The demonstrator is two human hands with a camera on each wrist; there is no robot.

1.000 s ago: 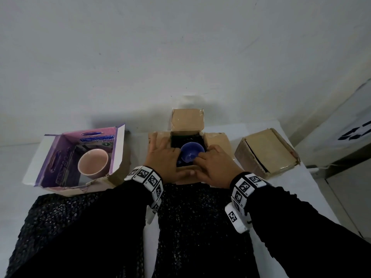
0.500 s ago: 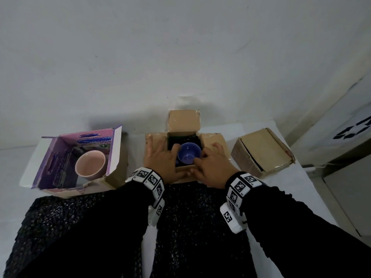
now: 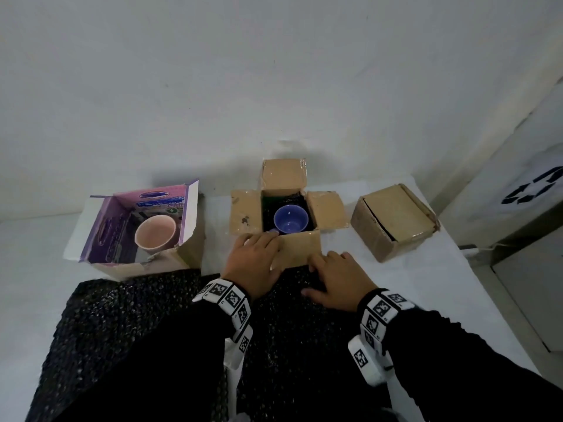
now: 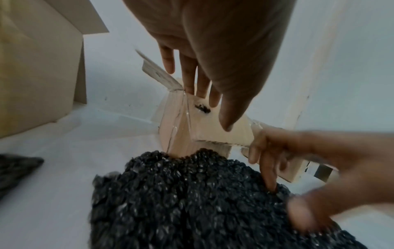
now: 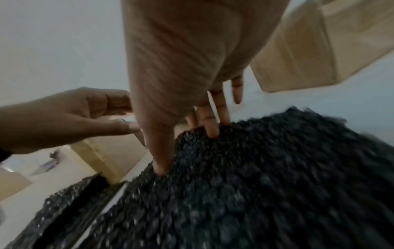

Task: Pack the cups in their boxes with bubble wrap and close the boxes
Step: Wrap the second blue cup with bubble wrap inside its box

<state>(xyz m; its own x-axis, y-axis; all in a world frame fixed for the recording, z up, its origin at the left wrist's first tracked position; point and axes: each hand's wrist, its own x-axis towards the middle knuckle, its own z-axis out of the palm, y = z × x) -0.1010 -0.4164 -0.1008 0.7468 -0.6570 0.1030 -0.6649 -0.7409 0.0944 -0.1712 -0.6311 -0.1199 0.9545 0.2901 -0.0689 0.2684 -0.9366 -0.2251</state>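
Both hands out of box [image 3: 329, 208] since half second ago. I read cup-seating as done. Blue cup [image 3: 291, 219] upright inside on dark lining, flaps open. Left hand [image 3: 254, 263] flat on near flap, fingers straight. Right hand [image 3: 338, 280] spread on bubble wrap [image 3: 298, 345], fingertips pressing (no grip yet). Likely next: wrap over cup, then flaps. Pink cup [image 3: 155, 236] waits in purple box [image 3: 100, 236].

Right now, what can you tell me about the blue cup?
The blue cup is small, round and glossy, like glazed ceramic, blue-purple inside and out. It stands upright, mouth open and empty, in the middle brown box, whose flaps are all folded out. Dark bubble wrap lines the box around it. A small handle seems to stick out at its near left. No hand touches it; the left hand rests on the near flap.
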